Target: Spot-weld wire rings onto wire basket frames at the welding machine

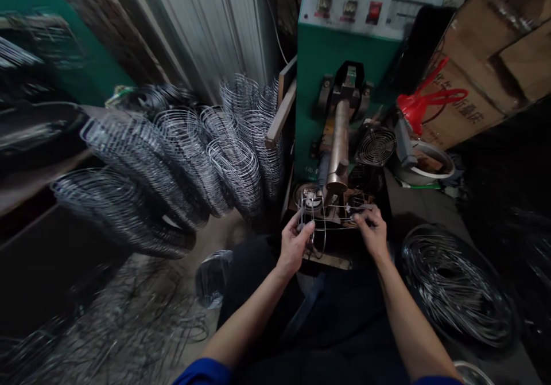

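Observation:
Between my two hands is a small wire frame (319, 237) with rounded loops at its left end and thin straight wires running to the right. My left hand (296, 240) pinches the looped end between thumb and fingers. At the other end, my right hand (371, 229) has its fingers closed on the straight wires. The frame is held just below and in front of the metal arm (340, 144) of a green machine (312, 58). A small round dish (309, 195) with pale bits in it sits behind my left hand.
Stacks of bent wire rings (235, 170) stand to the left, beside a wooden bar (280, 115). Loose wire pieces (142, 316) litter the floor. At right are a coil of wire rings (456, 287), a bowl (447, 164), red-handled pliers (415, 109) and a cardboard box (473, 86).

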